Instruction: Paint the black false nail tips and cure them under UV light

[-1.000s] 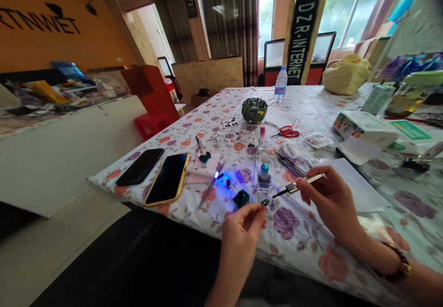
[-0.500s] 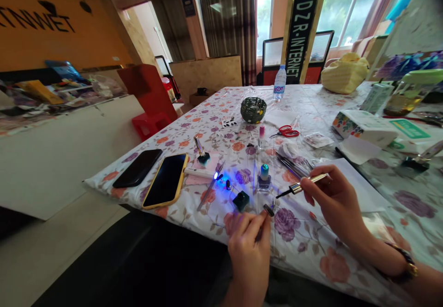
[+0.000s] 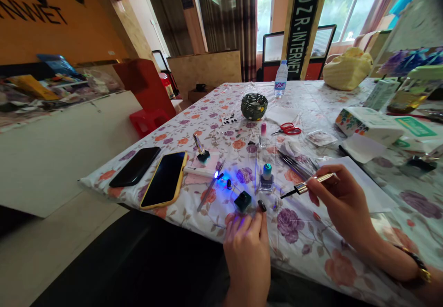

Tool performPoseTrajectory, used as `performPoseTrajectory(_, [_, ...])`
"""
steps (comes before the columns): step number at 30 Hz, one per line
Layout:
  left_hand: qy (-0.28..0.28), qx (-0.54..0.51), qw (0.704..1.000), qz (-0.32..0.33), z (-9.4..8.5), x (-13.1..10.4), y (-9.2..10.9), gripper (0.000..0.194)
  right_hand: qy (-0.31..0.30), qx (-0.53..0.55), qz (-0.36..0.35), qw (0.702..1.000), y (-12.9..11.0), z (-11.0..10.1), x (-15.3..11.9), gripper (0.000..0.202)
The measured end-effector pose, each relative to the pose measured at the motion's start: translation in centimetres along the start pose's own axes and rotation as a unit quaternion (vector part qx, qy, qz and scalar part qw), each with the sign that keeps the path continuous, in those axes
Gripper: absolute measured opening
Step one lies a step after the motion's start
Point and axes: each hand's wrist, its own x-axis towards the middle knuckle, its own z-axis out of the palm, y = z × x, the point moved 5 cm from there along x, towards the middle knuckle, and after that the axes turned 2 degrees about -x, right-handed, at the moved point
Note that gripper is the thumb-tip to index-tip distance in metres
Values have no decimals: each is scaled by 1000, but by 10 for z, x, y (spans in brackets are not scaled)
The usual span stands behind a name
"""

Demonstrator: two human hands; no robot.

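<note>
Left hand (image 3: 247, 241) pinches dark nail piece (image 3: 262, 205) at its fingertips, long axis far-left to near-right; right hand (image 3: 341, 201) grips gold-handled brush (image 3: 302, 188), pointing left, right of the piece, not touching.

Water bottle (image 3: 280, 80) upright beyond woven basket (image 3: 252, 111); yellow bag (image 3: 347, 71) farther right.

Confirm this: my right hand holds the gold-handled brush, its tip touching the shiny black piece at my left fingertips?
Not quite: the head view shows a gap between the gold-handled brush and the shiny black piece. Your right hand holds the brush, and the piece is at your left fingertips.
</note>
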Motion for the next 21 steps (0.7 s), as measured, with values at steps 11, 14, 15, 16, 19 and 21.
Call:
performPoseTrajectory(11, [-52,36,998,-2,-2,7,2,16,-3,2,-28,1000,-1,1,-1,22])
performPoseTrajectory(14, [-52,34,998,-5,-1,6,1,17,-38,10,-85,996,-12,6,-5,23])
performPoseTrajectory(15, [-52,32,998,-5,-1,6,0,18,-55,13,-105,993,-17,10,-7,24])
performPoseTrajectory(16, [-52,29,998,-6,0,6,0,19,-71,13,-123,990,-23,14,-8,24])
performPoseTrajectory(19, [-49,10,999,-7,0,4,-3,22,-106,-9,-161,981,-40,28,-6,25])
performPoseTrajectory(21, [-47,-10,999,-4,-1,2,-5,23,-128,-49,-175,975,-48,40,-2,24])
